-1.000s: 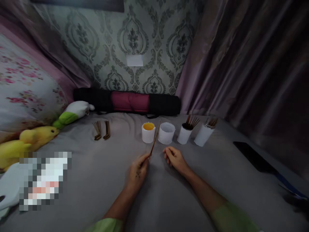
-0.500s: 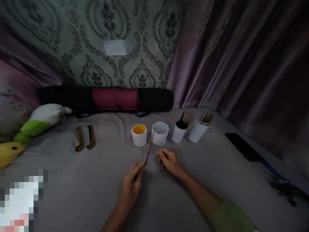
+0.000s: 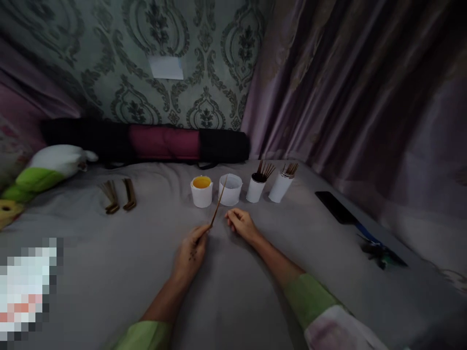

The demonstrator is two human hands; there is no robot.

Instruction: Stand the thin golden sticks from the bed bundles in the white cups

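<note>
My left hand (image 3: 190, 251) rests on the grey sheet and pinches a thin brown stick (image 3: 218, 208) that slants up toward the cups. My right hand (image 3: 241, 225) lies just to its right on the sheet, fingers curled in, with nothing visible in them. Behind the hands stand a white cup of yellow liquid (image 3: 201, 191), a second white cup (image 3: 230, 189), and two white cups holding several brown sticks (image 3: 257, 184) (image 3: 281, 183).
Two small bundles of brown sticks (image 3: 117, 195) lie at the left on the grey sheet (image 3: 109, 272). A black and maroon roll (image 3: 146, 142) lies along the wall. Soft toys (image 3: 47, 167) are at far left. A black phone (image 3: 334, 207) and a dark object lie at right beside the curtain.
The camera has swung right and down, so everything has shifted left in view. My hands hold nearly the same pose, the stick still pinched in the left.
</note>
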